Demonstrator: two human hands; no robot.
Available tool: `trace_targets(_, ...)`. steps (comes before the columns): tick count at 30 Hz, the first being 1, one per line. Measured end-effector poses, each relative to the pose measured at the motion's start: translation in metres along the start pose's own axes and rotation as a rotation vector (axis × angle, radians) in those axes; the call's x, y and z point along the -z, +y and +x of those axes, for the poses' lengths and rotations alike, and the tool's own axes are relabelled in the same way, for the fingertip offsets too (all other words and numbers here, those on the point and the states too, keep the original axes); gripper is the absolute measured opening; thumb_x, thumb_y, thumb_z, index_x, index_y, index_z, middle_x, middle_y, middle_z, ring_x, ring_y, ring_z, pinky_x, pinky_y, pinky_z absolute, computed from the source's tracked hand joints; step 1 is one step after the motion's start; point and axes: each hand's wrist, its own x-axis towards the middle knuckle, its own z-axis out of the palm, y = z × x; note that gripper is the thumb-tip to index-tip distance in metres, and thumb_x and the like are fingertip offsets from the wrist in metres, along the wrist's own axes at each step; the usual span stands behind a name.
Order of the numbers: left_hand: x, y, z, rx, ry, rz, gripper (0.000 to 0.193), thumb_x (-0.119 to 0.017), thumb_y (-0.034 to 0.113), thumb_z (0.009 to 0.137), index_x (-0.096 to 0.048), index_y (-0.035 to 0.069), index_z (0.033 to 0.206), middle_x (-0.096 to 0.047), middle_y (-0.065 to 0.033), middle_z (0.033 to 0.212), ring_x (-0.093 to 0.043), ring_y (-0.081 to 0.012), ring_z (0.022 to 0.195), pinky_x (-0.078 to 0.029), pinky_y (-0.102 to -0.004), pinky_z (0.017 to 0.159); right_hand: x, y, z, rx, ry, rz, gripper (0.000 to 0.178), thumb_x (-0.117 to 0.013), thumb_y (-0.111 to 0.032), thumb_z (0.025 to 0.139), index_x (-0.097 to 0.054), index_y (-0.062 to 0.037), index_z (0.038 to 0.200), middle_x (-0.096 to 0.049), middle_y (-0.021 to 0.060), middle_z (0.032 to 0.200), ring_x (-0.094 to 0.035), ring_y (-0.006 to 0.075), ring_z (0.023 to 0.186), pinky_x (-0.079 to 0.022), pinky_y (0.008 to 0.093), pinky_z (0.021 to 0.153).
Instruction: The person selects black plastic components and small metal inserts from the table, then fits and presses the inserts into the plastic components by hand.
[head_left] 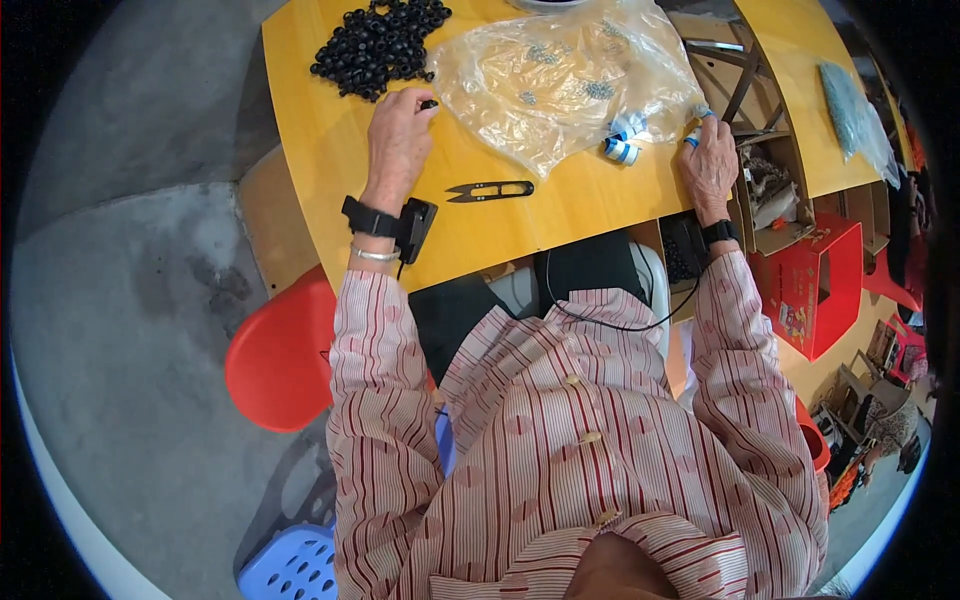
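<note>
My left hand [398, 135] is closed in a pinch on a small black ring-like piece [429, 104], just below a heap of similar black pieces [375, 45]. At the right edge of the yellow table rests my right hand [712, 165], thumb and finger apart, with blue-and-white bands around the fingertips. Between my hands a clear plastic sheet or bag [480, 95] lies flat, with clusters of tiny metallic pieces [598, 90] on it. Curled blue-and-white striped strips [620, 151] sit at its lower right corner. Black thread snips [490, 191] lie in front of it.
The yellow table [590, 200] ends close to my lap. To the right stand cardboard boxes [775, 190], a red box [815, 285] and a second table with a bagged bluish item [850, 110]. A red stool [280, 350] is at the left, and a black cable [620, 328] hangs across my lap.
</note>
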Motion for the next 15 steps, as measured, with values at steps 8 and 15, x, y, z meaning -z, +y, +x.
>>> trace_targets(8, 0.032, 0.058, -0.048, 0.234, -0.008, -0.555, 0.016, -0.059, 0.004, 0.084, -0.056, -0.002, 0.099, -0.062, -0.0082, 0.083, -0.058, -0.0141, 0.076, -0.047, -0.0259, 0.071, 0.004, 0.008, -0.008, -0.047, 0.310, 0.371, 0.023, -0.056, -0.010, 0.084, -0.056, -0.0026, 0.106, -0.059, 0.0143, 0.094, -0.060, 0.0293, 0.081, -0.049, 0.0342, 0.072)
trace_targets(15, 0.040, 0.086, -0.079, 0.121, 0.031, -0.349, 0.020, -0.064, 0.002, 0.079, -0.056, 0.000, 0.097, -0.059, -0.0100, 0.084, -0.058, -0.0186, 0.072, -0.047, -0.0283, 0.067, 0.066, -0.084, -0.018, 0.204, 0.044, 0.974, 0.028, -0.055, 0.002, 0.080, -0.059, -0.0039, 0.107, -0.064, 0.0085, 0.095, -0.061, 0.0186, 0.088, -0.047, 0.0289, 0.078)
